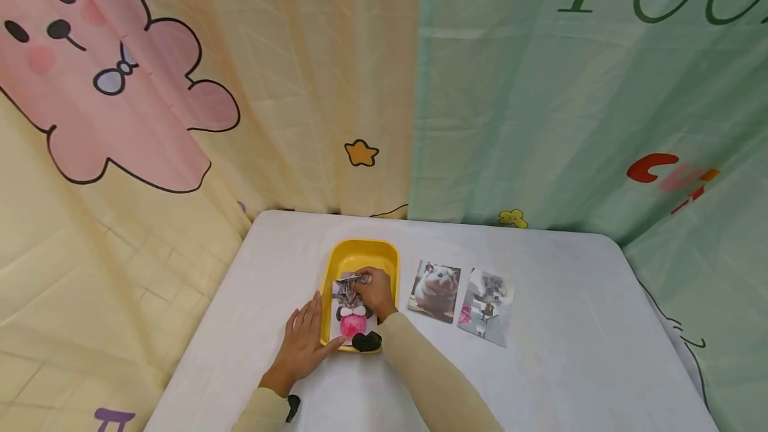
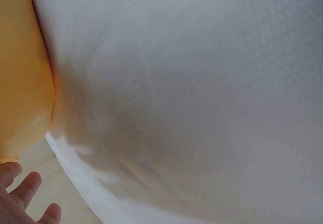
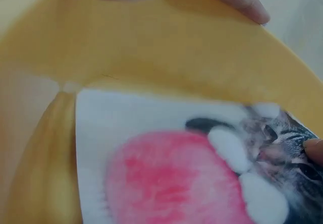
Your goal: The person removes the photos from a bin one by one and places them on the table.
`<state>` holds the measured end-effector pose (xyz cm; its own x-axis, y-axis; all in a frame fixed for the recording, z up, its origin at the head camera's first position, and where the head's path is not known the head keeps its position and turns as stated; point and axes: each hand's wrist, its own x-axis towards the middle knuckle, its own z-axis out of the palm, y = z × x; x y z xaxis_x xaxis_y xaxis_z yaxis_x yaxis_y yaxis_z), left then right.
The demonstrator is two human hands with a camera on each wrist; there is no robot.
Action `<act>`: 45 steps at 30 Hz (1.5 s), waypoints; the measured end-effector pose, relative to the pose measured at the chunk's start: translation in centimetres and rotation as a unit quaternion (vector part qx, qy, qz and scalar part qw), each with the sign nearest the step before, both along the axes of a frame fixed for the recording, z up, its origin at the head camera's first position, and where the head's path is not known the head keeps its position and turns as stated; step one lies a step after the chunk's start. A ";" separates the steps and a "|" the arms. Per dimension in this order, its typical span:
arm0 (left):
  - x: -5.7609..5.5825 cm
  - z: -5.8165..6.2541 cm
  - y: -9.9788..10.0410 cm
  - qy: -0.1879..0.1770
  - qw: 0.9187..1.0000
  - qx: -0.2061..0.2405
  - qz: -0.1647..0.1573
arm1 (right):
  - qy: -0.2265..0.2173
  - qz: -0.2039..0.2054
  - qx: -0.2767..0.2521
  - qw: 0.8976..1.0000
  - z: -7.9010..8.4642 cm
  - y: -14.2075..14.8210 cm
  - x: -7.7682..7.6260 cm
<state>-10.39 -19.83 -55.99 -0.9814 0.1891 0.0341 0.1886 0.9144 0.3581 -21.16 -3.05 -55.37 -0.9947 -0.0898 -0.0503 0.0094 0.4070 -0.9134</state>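
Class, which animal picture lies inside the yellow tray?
The cat picture with the big pink ball; the hamster picture and rightmost picture lie outside, on the table.

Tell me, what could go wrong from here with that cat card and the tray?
The cat card might crease, since the right hand pinches it near its top end. The tray could shift if the left hand, resting at its rim, pushes. The right sleeve could brush the two cards lying just right of the tray.
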 end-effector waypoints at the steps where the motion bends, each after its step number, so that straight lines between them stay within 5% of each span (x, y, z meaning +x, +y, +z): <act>1: 0.0 0.0 0.0 0.002 1.000 0.000 0.000 | 0.002 -0.003 -0.001 1.000 0.0 0.0 0.0; 12: 0.0 0.1 0.1 0.003 1.000 -0.002 0.002 | 0.003 0.011 -0.028 1.000 0.1 0.2 -0.2; 28: -0.1 0.5 0.2 -0.013 1.000 0.000 0.009 | 0.053 0.016 -0.014 0.998 2.8 3.3 -1.6; 45: -0.1 0.5 0.2 -0.019 1.000 0.014 0.007 | 0.053 -0.077 -0.089 0.992 4.5 8.2 -2.3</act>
<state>-10.47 -19.62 -55.44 -0.9845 0.1751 0.0026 0.1623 0.9065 0.3897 -23.46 5.11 -50.84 -0.9961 0.0659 0.0590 -0.0416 0.2406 -0.9697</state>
